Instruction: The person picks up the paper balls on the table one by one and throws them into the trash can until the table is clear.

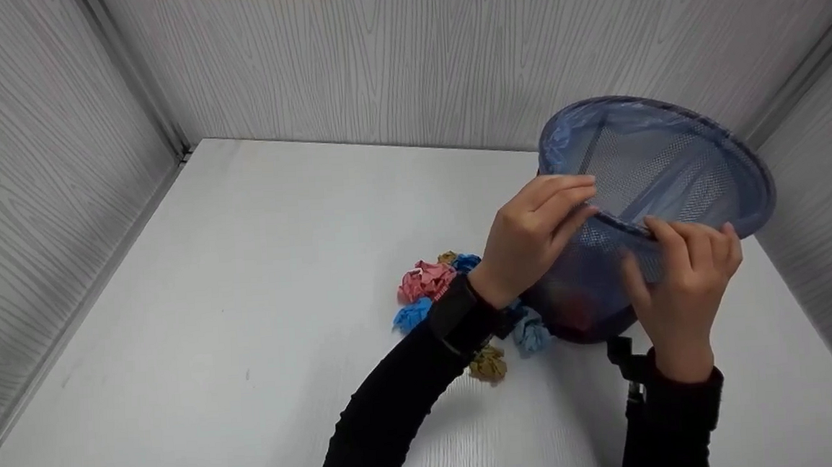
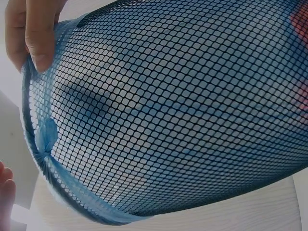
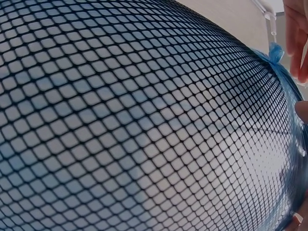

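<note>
A dark mesh wastebasket (image 1: 671, 160) lined with a translucent blue plastic bag stands at the right. My left hand (image 1: 528, 230) is at the near-left part of its rim, fingers fairly straight and close together, thumb below them. Farther right along the same rim, my right hand (image 1: 690, 285) curls its fingers over the edge, thumb outside the mesh. A bunched blue knot (image 2: 46, 137) of the bag sits at the rim in the left wrist view. Wide netting fills much of the right wrist view, with the knot (image 3: 275, 53) again close to fingers.
Crumpled paper balls lie left of the basket: pink (image 1: 426, 280), bright blue (image 1: 412, 316), pale blue (image 1: 532, 332) and mustard (image 1: 488, 365). Something reddish (image 1: 576, 312) shows through the basket's lower mesh. Grey wood-grain panels (image 1: 376, 55) enclose the white table (image 1: 175, 313).
</note>
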Action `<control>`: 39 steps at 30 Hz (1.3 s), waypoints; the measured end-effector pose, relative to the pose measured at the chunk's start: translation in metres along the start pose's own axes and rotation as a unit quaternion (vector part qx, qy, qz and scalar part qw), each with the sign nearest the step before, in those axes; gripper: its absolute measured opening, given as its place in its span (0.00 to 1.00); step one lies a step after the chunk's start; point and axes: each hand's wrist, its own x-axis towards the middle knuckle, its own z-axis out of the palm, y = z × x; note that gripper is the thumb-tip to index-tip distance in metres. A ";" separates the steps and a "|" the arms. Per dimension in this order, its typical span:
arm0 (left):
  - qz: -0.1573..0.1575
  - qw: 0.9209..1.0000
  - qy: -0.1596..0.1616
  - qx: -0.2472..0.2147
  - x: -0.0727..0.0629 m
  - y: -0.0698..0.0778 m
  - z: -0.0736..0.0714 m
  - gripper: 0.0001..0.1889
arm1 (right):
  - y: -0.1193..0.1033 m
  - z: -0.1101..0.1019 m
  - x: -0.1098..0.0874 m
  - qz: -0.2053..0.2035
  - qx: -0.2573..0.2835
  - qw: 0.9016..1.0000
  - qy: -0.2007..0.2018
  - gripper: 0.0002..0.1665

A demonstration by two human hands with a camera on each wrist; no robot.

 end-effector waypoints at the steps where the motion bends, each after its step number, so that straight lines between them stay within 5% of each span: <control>1: 0.000 1.000 -0.002 -0.002 -0.004 0.000 -0.002 0.09 | 0.000 0.000 0.000 0.000 0.001 1.000 0.002 0.20; 7: -0.022 0.999 -0.039 -0.007 -0.033 0.004 -0.011 0.08 | -0.002 0.001 0.003 0.004 0.001 1.000 0.009 0.19; 12: -0.043 0.988 -0.147 0.026 -0.063 0.005 -0.016 0.09 | -0.003 0.003 0.004 0.010 0.004 1.000 0.017 0.18; 15: -0.050 0.967 -0.242 0.064 -0.081 0.005 -0.018 0.09 | -0.003 0.004 0.004 0.011 0.004 1.000 0.020 0.18; 20: -0.087 0.917 -0.378 0.096 -0.104 0.005 -0.017 0.10 | -0.005 0.003 0.007 0.010 0.004 1.000 0.021 0.18; 24: -0.122 0.884 -0.442 0.091 -0.118 0.003 -0.016 0.13 | -0.006 0.004 0.008 0.010 0.004 1.000 0.022 0.18; 28: -0.144 0.859 -0.485 0.075 -0.131 0.000 -0.017 0.11 | -0.007 0.005 0.006 0.012 0.003 1.000 0.020 0.19; 31: -0.162 0.848 -0.502 0.052 -0.138 -0.003 -0.016 0.09 | -0.007 0.003 0.005 0.014 0.003 1.000 0.019 0.19; 39: -0.155 0.841 -0.515 0.059 -0.150 0.000 -0.015 0.10 | -0.008 0.001 0.001 0.014 -0.001 1.000 0.015 0.19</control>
